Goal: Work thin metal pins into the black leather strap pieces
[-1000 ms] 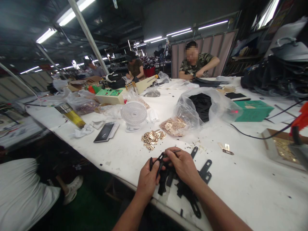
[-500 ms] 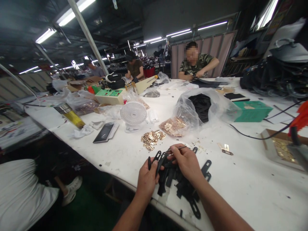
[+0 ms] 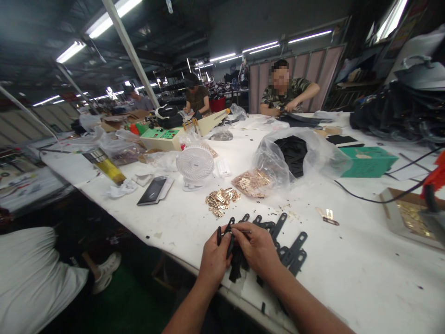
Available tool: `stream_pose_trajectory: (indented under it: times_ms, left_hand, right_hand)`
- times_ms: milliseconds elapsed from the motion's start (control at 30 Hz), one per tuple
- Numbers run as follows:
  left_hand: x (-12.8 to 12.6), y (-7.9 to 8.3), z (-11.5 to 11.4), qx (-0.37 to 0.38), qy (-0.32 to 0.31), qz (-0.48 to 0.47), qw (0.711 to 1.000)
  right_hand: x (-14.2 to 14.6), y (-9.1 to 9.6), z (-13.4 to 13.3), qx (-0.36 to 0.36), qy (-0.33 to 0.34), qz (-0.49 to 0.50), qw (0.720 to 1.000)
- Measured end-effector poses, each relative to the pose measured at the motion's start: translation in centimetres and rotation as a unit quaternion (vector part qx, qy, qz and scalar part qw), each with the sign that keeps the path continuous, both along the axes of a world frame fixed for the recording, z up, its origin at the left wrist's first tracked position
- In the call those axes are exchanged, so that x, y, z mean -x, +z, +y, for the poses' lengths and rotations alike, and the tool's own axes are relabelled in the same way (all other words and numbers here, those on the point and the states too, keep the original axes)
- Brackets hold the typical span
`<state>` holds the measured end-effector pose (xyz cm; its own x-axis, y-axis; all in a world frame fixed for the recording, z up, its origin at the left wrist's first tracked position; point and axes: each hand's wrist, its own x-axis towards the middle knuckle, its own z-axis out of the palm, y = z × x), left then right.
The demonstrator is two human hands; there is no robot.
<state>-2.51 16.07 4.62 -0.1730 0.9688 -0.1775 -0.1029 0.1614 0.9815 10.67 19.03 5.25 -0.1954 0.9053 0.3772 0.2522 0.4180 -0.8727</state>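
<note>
My left hand [image 3: 214, 257] is closed around a black strap tab [image 3: 230, 224] whose slotted, rounded end points up. A dark rounded end [image 3: 219, 235] of something else sticks out by its index finger. At the tab, my right hand [image 3: 259, 246] pinches a thin rod-like tool [image 3: 245, 231]; its tip is too small to make out. Under and beside my hands lies a pile of black strap tabs [image 3: 295, 246], partly hidden by my right hand. Beyond them sits a heap of gold metal plates [image 3: 221, 200].
Behind the heap are a bag of gold plates [image 3: 253, 181], a white fan [image 3: 194, 163] and a plastic bag with black pieces [image 3: 290, 150]. A green box [image 3: 368, 162] and a carton of gold parts [image 3: 406, 215] stand right. A co-worker [image 3: 290, 93] sits opposite.
My right hand has moved left and down to the tab in my left hand, bringing the thin tool along. More of the pile shows behind it. The view has shifted slightly.
</note>
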Motion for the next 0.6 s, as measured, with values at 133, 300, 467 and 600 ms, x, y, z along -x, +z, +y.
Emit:
stream_pose_trajectory:
  times_ms: [133, 300, 467, 600]
  left_hand:
    - [0.1, -0.1, -0.1, 0.0, -0.009, 0.012, 1.0]
    - [0.3, 0.2, -0.1, -0.002, -0.045, 0.025, 0.999]
    - [0.9, 0.0, -0.1, -0.009, -0.065, 0.032, 0.997]
    - [1.2, -0.3, 0.0, -0.004, -0.062, 0.045, 0.997]
  right_hand:
    - [0.1, -0.1, -0.1, -0.023, -0.015, -0.047, 0.998]
    - [-0.2, 0.1, 0.0, 0.012, -0.01, -0.005, 1.0]
    - [-0.2, -0.1, 0.1, 0.077, 0.021, 0.07, 0.994]
    - [-0.1, -0.1, 0.0, -0.004, 0.027, -0.02, 0.999]
